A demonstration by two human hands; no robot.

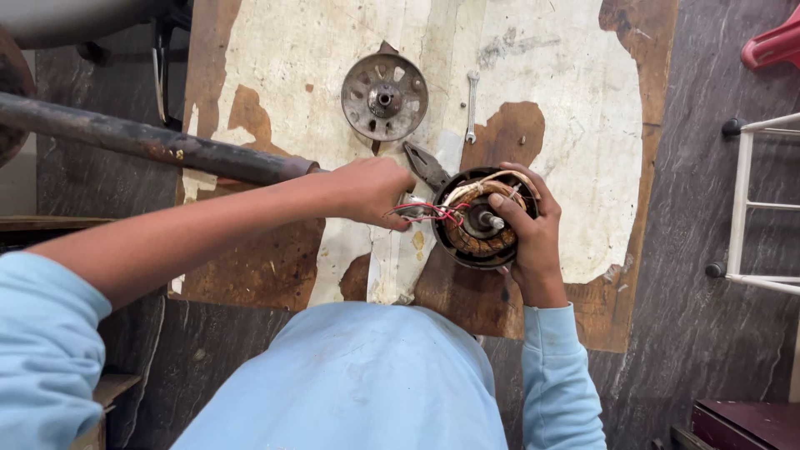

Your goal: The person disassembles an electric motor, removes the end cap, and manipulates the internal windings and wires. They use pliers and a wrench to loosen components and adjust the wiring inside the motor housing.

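My right hand (530, 236) grips a round black motor housing (467, 248) with copper windings and a centre shaft, held above a worn board. Its thumb lies across the windings. My left hand (372, 190) is closed on a small metal tool beside the motor, where red and white wires (425, 210) come out of the windings. A pair of pliers (426, 164) lies just behind the left hand.
A round perforated metal cover plate (384, 97) and a small spanner (472, 106) lie on the worn wooden board (575, 108). A rusty pipe (158, 142) crosses at left. White metal frame (740, 200) at right, red plastic object (775, 43) at top right.
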